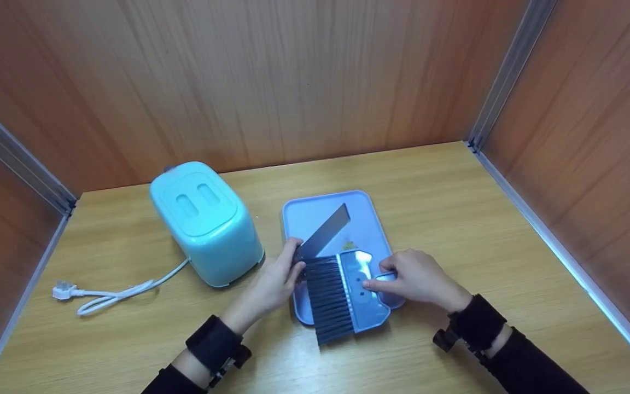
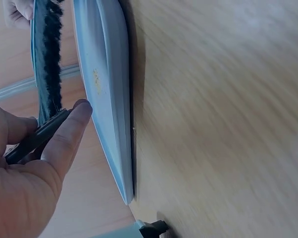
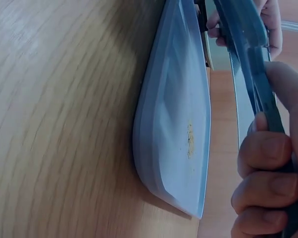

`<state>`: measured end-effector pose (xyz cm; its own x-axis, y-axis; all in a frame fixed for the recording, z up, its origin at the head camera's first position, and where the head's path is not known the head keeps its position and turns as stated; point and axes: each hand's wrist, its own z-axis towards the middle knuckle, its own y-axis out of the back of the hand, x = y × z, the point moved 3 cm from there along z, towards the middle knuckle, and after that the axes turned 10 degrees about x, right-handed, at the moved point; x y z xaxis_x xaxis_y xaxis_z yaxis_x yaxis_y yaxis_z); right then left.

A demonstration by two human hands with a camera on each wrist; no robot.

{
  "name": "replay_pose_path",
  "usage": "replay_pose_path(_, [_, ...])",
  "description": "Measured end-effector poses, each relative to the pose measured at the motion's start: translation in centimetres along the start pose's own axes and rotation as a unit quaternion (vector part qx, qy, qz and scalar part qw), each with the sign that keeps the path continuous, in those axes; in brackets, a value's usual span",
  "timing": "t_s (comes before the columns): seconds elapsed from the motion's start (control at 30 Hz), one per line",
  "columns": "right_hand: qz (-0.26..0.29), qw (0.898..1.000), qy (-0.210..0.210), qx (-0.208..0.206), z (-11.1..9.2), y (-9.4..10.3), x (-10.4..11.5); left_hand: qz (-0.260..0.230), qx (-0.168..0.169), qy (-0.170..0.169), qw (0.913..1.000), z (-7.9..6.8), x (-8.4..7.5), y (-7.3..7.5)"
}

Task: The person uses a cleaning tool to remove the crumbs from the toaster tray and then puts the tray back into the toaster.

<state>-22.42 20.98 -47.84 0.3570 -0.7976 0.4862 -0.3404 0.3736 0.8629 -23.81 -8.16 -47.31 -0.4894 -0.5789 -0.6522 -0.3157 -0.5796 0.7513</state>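
Note:
In the head view my left hand (image 1: 279, 276) grips the dark handle of a knife (image 1: 326, 230) with a flat, broad metal blade, angled up to the right over a light blue tray (image 1: 309, 213). My right hand (image 1: 416, 276) holds a blue hand brush (image 1: 361, 290) by its short handle. Its long black bristles (image 1: 328, 301) point left, their upper ends right by my left fingertips. The left wrist view shows the knife's black handle (image 2: 40, 136) between thumb and fingers. Yellowish crumbs (image 3: 190, 141) lie on the tray, below the raised brush.
A turquoise toaster with a lid (image 1: 222, 241) stands left of the tray. Its white cord and plug (image 1: 112, 295) lie on the wooden table (image 1: 457, 241) farther left. Wood panels (image 1: 304, 82) close in the back and both sides.

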Motion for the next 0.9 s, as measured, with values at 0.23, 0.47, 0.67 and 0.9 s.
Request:
replay_pose_path(0.23, [-0.015,0.999,-0.043,-0.020,-0.1,0.5,-0.7,0.005,0.000,-0.022,0.9998,0.0,0.1,-0.1])
replay_pose_path(0.47, [-0.017,0.995,-0.087,-0.042,-0.3,1.2,-1.7,0.036,0.004,-0.018,0.9992,-0.3,0.2,0.0])
replay_pose_path(0.67, [-0.027,0.990,-0.122,-0.072,-0.5,1.8,-2.5,0.081,-0.004,-0.033,0.9962,-0.7,0.1,0.2])
replay_pose_path(0.9, [-0.033,0.983,-0.154,-0.092,-1.0,2.6,-3.2,0.143,-0.029,-0.054,0.9879,-1.0,0.2,0.3])
